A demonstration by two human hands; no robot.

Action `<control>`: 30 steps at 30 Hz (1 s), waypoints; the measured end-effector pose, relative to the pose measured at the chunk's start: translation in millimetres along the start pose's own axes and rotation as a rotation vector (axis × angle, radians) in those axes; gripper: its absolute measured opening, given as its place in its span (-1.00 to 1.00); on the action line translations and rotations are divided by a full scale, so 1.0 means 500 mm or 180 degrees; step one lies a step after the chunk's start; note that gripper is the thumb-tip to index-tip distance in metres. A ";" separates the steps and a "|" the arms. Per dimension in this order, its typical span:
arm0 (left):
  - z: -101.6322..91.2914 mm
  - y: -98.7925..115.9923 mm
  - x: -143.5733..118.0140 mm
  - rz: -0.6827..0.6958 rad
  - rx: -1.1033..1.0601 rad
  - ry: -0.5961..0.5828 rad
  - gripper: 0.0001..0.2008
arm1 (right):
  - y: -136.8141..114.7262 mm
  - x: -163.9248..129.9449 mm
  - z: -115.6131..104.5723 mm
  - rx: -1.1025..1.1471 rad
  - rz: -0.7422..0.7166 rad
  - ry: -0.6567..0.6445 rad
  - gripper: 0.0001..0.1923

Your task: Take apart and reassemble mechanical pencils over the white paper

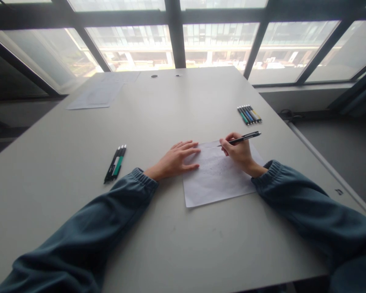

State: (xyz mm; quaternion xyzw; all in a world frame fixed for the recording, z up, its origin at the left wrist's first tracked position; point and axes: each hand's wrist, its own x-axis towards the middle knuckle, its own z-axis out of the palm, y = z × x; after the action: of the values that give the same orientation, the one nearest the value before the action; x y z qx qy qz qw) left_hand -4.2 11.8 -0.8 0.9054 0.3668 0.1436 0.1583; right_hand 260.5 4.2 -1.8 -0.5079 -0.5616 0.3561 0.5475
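Two hands work at a pale grey table, both coming out of dark teal sleeves with gathered cuffs. Right hand has its grip closed around a black pen, fingers pinched near the lower end, the pen slanting so that its tip points left and down at the upper part of a white sheet of paper while its clip end sticks out to the right above the knuckles. Whether the tip actually touches the paper cannot be told from here. Left hand lies flat and open, holding nothing, palm down with its fingers spread toward the right; the fingertips rest on the left edge of the sheet and the heel of the hand sits on the bare table beside it. The sheet lies slightly askew, carrying faint marks (too light to read) near its middle. Well to the left of the left hand lies a small bunch of pens, black with one green-banded, side by side and pointing away. Far to the right, beyond the right hand, a row of pens in several colours lies close together near the table's edge. At the far left corner rest some loose papers, under large windows.
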 end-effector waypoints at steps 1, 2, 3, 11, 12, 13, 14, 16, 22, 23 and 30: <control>-0.001 0.001 0.000 -0.0007 0.0000 -0.0007 -0.42 | 0.001 -0.002 0.001 -0.0066 -0.0004 -0.0066 -0.69; -0.001 0.001 0.001 -0.0014 -0.0002 -0.0012 -0.42 | 0.001 -0.004 0.001 -0.0132 -0.0009 -0.0130 -0.68; -0.002 0.001 0.001 -0.0021 -0.0002 -0.0016 -0.42 | 0.002 -0.005 0.002 -0.0201 -0.0014 -0.0189 -0.67; -0.001 0.002 0.002 -0.0035 -0.0012 -0.0004 -0.42 | 0.019 -0.007 0.003 -0.0715 -0.0033 -0.0433 -0.75; 0.000 0.001 0.002 -0.0038 -0.0020 0.0000 -0.42 | 0.019 -0.007 0.002 -0.0726 -0.0023 -0.0442 -0.75; 0.000 0.001 0.002 -0.0042 -0.0023 0.0004 -0.43 | 0.020 -0.007 0.002 -0.0729 -0.0015 -0.0450 -0.75; 0.000 0.001 0.003 -0.0045 -0.0024 0.0005 -0.43 | 0.019 -0.007 0.001 -0.0731 -0.0015 -0.0462 -0.75; 0.000 0.001 0.003 -0.0047 -0.0025 0.0004 -0.43 | 0.019 -0.008 0.001 -0.0740 -0.0031 -0.0491 -0.75; -0.001 0.003 0.003 -0.0042 -0.0018 -0.0001 -0.42 | 0.019 -0.009 0.001 -0.0767 -0.0092 -0.0574 -0.77; -0.001 0.003 0.003 -0.0044 -0.0012 -0.0006 -0.42 | 0.019 -0.009 0.001 -0.0770 -0.0103 -0.0588 -0.77; -0.001 0.002 0.004 -0.0047 -0.0012 -0.0004 -0.42 | 0.020 -0.006 0.002 -0.0879 -0.0109 -0.0498 -0.80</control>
State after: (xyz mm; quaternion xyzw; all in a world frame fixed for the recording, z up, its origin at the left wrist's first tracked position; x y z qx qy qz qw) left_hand -2.6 12.7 0.4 0.9025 0.3732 0.1425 0.1613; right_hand 261.0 3.9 -12.4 -0.5394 -0.6548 0.3045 0.4330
